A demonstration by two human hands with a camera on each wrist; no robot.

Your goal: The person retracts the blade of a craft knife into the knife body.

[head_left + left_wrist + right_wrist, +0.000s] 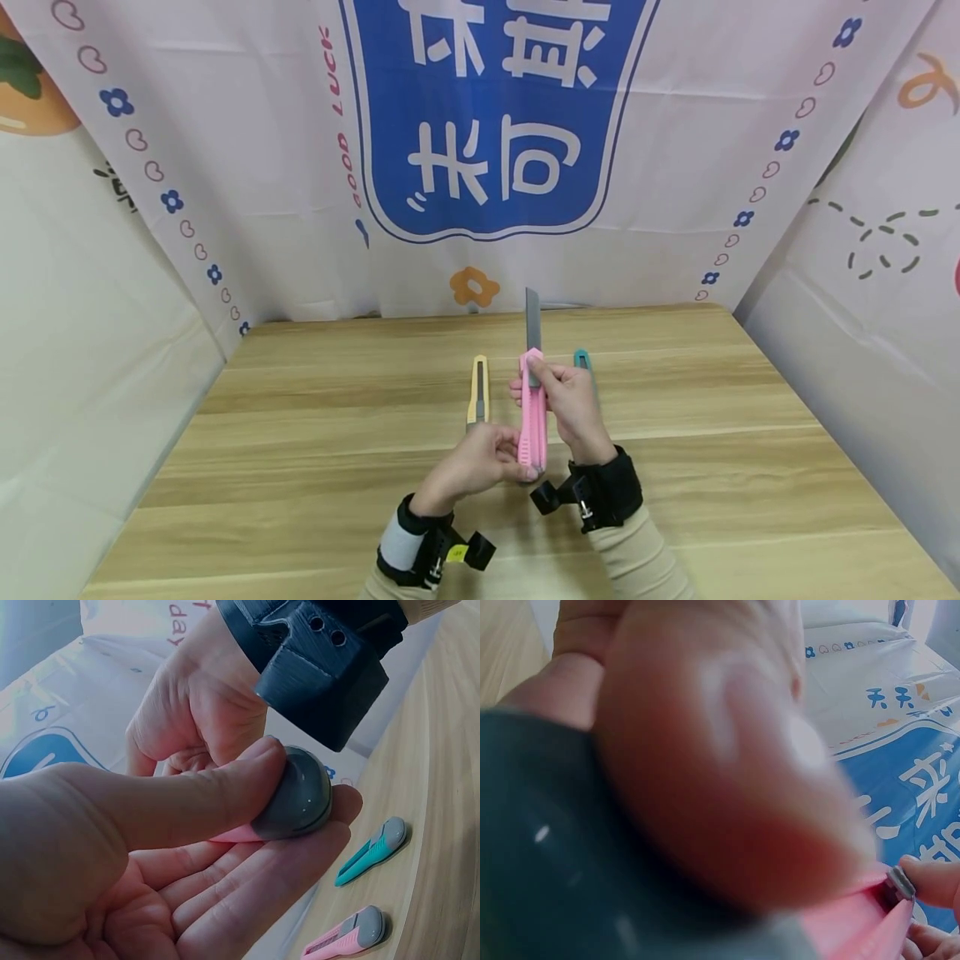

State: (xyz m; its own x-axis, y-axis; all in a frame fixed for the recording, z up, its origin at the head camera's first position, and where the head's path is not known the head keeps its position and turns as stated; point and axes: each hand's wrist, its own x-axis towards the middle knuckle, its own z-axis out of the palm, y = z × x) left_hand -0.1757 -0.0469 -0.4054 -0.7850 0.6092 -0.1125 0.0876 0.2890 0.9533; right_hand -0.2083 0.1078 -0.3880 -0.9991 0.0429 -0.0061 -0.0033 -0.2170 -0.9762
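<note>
A pink utility knife (533, 429) is held upright in the head view between both hands, with a long grey blade (533, 321) sticking out of its far end. Around its upper part the right hand (579, 410) grips, thumb on the front near the slider. At the near end the left hand (474, 462) pinches the knife; the left wrist view shows its thumb on the rounded grey end cap (298, 796). A blurred thumb and grey cap fill much of the right wrist view, hiding most of the knife there.
On the wooden table (300, 433) lie a yellow utility knife (478, 390) left of the held one and a teal one (582, 360) partly behind the right hand. Another pink knife (349, 934) lies beside the teal one in the left wrist view. A printed cloth (675, 167) hangs behind.
</note>
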